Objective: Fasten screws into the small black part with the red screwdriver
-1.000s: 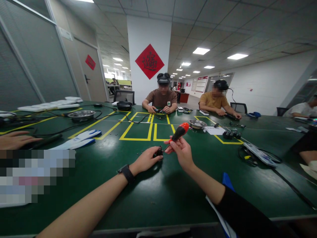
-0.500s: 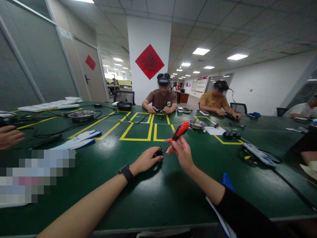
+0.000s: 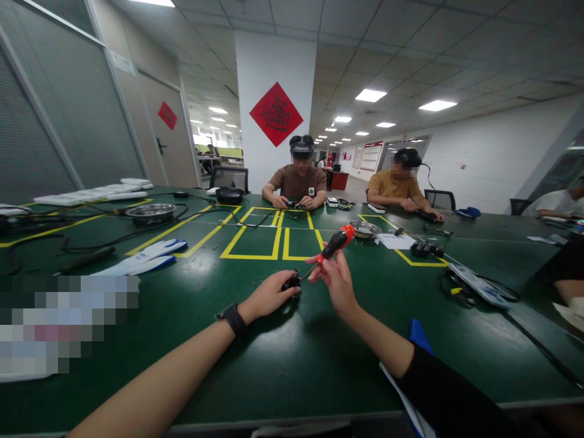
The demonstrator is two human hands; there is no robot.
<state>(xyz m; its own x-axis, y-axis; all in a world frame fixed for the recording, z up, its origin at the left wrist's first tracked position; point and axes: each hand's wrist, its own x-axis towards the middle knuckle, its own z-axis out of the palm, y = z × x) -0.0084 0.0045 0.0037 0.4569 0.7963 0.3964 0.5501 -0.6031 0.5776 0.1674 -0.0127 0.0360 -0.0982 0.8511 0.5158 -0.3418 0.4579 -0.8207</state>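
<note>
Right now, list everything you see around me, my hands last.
Bulbous-handled screwdriver: one, red and black, centre
Small shiny part: one, black, centre
Long table: one, green, foreground
Rectangular tape outlines: several, yellow, on table
Round metal bowls: two, silver, table's left and right
Cloth glove: at least one, white and blue, left
Diamond-shaped papers: two, red, pillar and door
Seated people: several, brown, mustard and white tops, beyond and right
Cables: several, black, both sides
Left hand: one, bare, around shiny part
Right hand: one, bare, gripping screwdriver

Nothing reads clearly; the red diamond sign (image 3: 276,114) on the white pillar (image 3: 276,56) bears black characters (image 3: 277,115) too indistinct to decipher.
</note>
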